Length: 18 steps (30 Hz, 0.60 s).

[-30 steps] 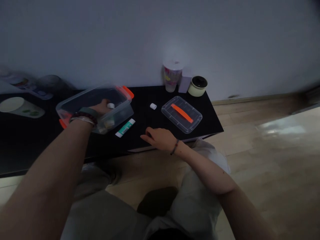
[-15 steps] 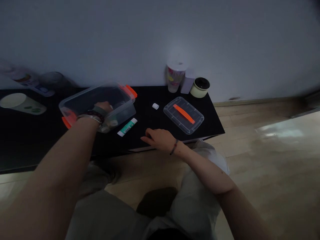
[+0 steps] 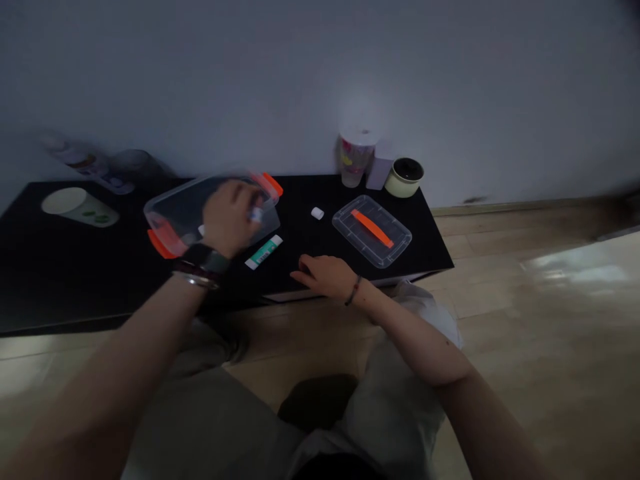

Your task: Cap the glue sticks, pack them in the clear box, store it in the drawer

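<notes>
Clear plastic storage box point(image 3: 175, 213) with orange latches is set on a black table point(image 3: 75, 280), left of the table's middle. The left hand point(image 3: 233, 220) is held over the box with its fingers curled. A small white object point(image 3: 257, 215) is seen at the fingertips, but whether it is pinched cannot be told through the blur. The right hand point(image 3: 325, 277) is rested near the front edge, its fingers loosely curled and nothing held. Between the hands, a green-and-white tube point(image 3: 263, 253) is laid down; a barcode is printed on it, but no writing can be read. A small white piece point(image 3: 317, 213) is placed farther back, and a clear lid point(image 3: 371, 230) with an orange handle lies to its right. A printed cup point(image 3: 356, 157), a lilac box point(image 3: 379, 173) and a cream jar point(image 3: 404, 178) with a black lid are lined up by the back edge. A paper cup point(image 3: 80, 207) is laid on its side towards the left end.
</notes>
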{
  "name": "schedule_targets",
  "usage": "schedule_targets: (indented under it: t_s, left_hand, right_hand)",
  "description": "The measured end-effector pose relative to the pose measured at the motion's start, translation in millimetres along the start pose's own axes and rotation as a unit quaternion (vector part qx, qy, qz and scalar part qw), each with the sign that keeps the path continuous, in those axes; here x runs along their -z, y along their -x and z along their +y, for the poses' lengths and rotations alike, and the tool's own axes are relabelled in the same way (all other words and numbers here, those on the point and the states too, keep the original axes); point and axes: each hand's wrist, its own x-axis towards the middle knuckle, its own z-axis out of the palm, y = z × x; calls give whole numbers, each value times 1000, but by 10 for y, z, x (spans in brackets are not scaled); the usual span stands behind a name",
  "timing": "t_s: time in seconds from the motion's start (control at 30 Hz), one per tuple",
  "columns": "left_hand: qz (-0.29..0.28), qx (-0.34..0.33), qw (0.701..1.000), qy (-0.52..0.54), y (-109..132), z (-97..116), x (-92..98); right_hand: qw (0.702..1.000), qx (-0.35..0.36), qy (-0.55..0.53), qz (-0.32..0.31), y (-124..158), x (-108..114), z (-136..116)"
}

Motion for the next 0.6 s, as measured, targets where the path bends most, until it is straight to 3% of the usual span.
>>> schedule_targets:
  t_s: [0.1, 0.17, 0.3, 0.6]
  left_hand:
    - [-123, -98, 988, -7, 261, 150, -208]
    - [-156, -108, 982, -22, 402, 138, -368]
    - [-162, -46, 984, -60, 578, 14, -563]
    - [-196, 15, 972, -132, 704, -63, -714]
  right_hand:
    - [1000, -6, 8, 6, 24, 17, 8]
    - [1000, -6, 9, 7, 42, 30, 16]
    - [1000, -5, 3, 7, 73, 34, 46]
    - [1000, -15, 8, 1, 127, 27, 95]
